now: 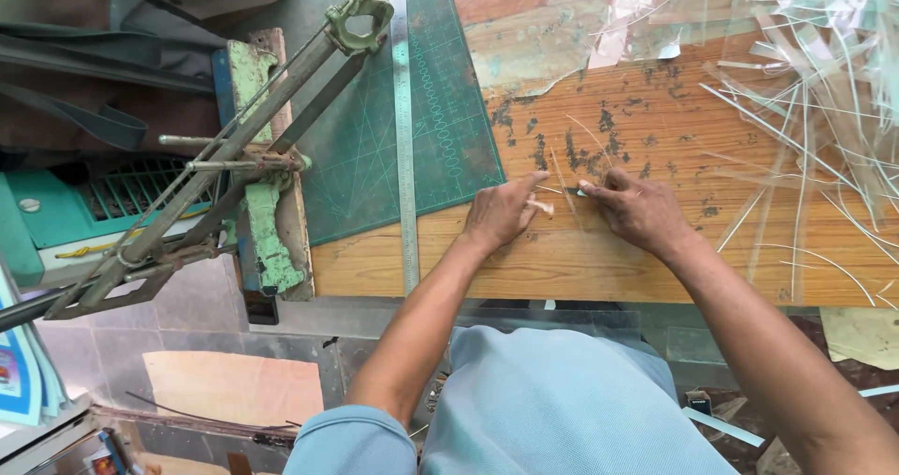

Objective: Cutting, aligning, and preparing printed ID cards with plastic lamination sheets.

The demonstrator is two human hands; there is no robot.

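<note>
My left hand (504, 211) rests on the worn wooden table (599, 259), fingers curled, pinching a small pale scrap (543, 207) near its fingertips. My right hand (639, 210) lies just to the right of it, fingers closed on a thin dark sliver or small tool (578, 192) that points toward the left hand. A thin clear strip (565, 186) lies on the wood between the two hands. What exactly the right hand grips is too small to tell.
A long steel ruler (405, 138) lies on a green cutting mat (440, 119) to the left. A lever paper cutter (253, 156) stands at the table's left end. A heap of clear plastic strips (815, 91) covers the right side. Tiled floor lies below.
</note>
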